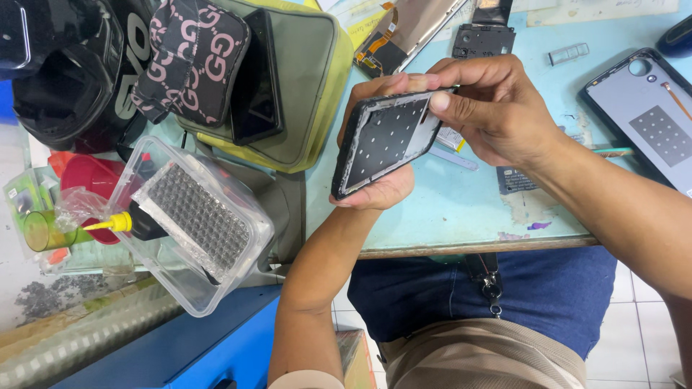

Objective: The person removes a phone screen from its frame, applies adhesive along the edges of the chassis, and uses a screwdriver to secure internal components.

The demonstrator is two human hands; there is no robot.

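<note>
Both hands meet over the near part of a pale blue worktable [461, 209], closed together on one object: a black phone frame [386, 140] whose inner face, dark with a regular grid of small pale dots, is turned up toward the camera. Left hand [378, 184] cradles the frame from below, palm under its lower end and fingers wrapped behind its far edge. Right hand [490, 104] comes in from the right and pinches the frame's upper right corner, thumb pressed on the inner face and fingers curled over the rim. The frame is tilted, its upper end raised toward the right hand, and it is held clear of the tabletop. On the table to the right lies a second phone back shell [649, 115], grey inside a black border, with a similar dotted patch. Just beyond the right hand, at the far edge of the table, sit a small black circuit part [483, 39] and a clear plastic piece [568, 52]. To the left of the hands rests an olive-green pouch [303, 94] with a dark phone [256, 79] and a black-and-pink patterned case [191, 61] lying on it. Lower left, a clear plastic tub [194, 223] holds a silver bubble-foil sheet, and a yellow-tipped glue bottle [126, 223] lies beside it.
</note>
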